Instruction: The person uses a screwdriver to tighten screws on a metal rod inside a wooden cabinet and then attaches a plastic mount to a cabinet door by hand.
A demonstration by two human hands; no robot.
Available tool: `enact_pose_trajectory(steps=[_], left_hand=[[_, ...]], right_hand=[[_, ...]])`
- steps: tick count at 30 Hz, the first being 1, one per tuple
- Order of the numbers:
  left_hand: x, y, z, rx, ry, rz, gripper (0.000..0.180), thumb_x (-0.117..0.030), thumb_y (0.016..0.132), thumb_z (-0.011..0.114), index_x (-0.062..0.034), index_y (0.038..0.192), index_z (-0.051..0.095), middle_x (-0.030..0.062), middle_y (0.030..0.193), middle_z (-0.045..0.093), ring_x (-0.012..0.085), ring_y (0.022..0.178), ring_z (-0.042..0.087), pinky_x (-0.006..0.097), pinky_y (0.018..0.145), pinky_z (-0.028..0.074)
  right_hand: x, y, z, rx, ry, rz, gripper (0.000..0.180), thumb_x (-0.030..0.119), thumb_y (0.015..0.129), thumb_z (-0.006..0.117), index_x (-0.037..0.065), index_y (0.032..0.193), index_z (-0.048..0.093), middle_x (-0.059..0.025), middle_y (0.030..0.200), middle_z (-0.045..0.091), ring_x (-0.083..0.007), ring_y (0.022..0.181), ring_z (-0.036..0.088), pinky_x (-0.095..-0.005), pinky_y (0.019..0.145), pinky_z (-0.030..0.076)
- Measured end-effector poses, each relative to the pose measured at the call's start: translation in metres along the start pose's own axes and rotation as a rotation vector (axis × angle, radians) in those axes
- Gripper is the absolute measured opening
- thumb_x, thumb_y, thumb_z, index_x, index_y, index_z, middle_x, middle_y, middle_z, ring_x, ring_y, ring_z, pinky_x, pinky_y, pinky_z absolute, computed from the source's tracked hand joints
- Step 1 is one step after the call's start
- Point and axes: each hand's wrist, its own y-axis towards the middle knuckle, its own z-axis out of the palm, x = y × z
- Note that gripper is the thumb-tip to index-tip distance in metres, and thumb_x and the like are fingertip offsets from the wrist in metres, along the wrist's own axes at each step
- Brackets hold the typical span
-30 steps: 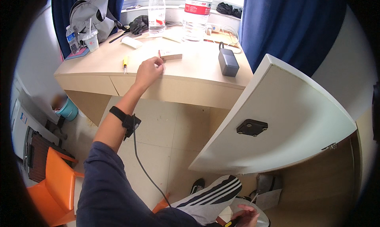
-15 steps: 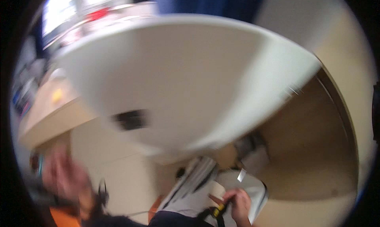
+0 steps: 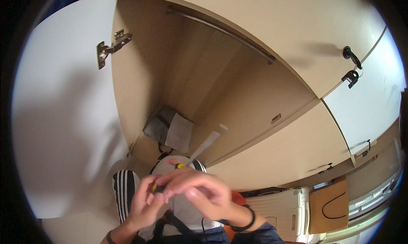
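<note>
My left hand and my right hand are close together over my lap. A long tool with black and yellow on its handle end and a pale flat shaft points up and away from them. The left fingers pinch around the near end of the handle, by a yellow patch. My right hand curls over the handle from above and hides its middle. The shaft is blurred, so its exact kind cannot be told. Beyond it stands an open wardrobe with a bare wooden interior.
A white door stands open at the left on a metal hinge. A metal rod spans the wardrobe. On its floor lie a grey bag and white paper. At right are a white suitcase and a cardboard box.
The view has turned from the white door toward the wardrobe's inside. My left hand, earlier out at the far left, has come over to my right hand and the tool.
</note>
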Motion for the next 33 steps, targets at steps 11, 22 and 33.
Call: enact_pose_trajectory(steps=[11,22,33], left_hand=[[-0.047,0.223,0.024,-0.217,-0.059,0.289,0.031,-0.030,0.094,0.053,0.0001,0.102,0.055,-0.0029,0.067,0.044,0.0046,0.056,0.034,0.020,0.049,0.024],[-0.041,0.345,0.068,-0.152,-0.115,0.334,0.032,-0.031,0.096,0.049,-0.0003,0.099,0.059,0.0072,0.083,0.063,0.0127,0.072,0.060,0.026,0.065,0.046],[-0.034,0.366,0.083,-0.142,-0.200,0.364,0.027,-0.027,0.092,0.056,-0.0018,0.084,0.060,0.0023,0.068,0.058,0.0087,0.061,0.051,0.024,0.057,0.039]], right_hand=[[0.248,0.026,-0.243,-0.270,-2.245,-0.848,0.048,0.032,0.097,0.040,0.006,0.137,0.034,-0.0192,0.142,0.035,-0.0321,0.136,0.027,-0.0508,0.111,0.020],[0.255,0.046,-0.263,-0.253,-2.463,-0.717,0.061,0.046,0.097,0.020,0.005,0.138,0.037,-0.0159,0.146,0.031,-0.0304,0.139,0.020,-0.0468,0.113,0.016],[0.248,0.048,-0.268,-0.222,-2.416,-0.731,0.067,0.052,0.095,0.018,0.005,0.141,0.030,-0.0164,0.147,0.028,-0.0311,0.139,0.020,-0.0484,0.113,0.014]])
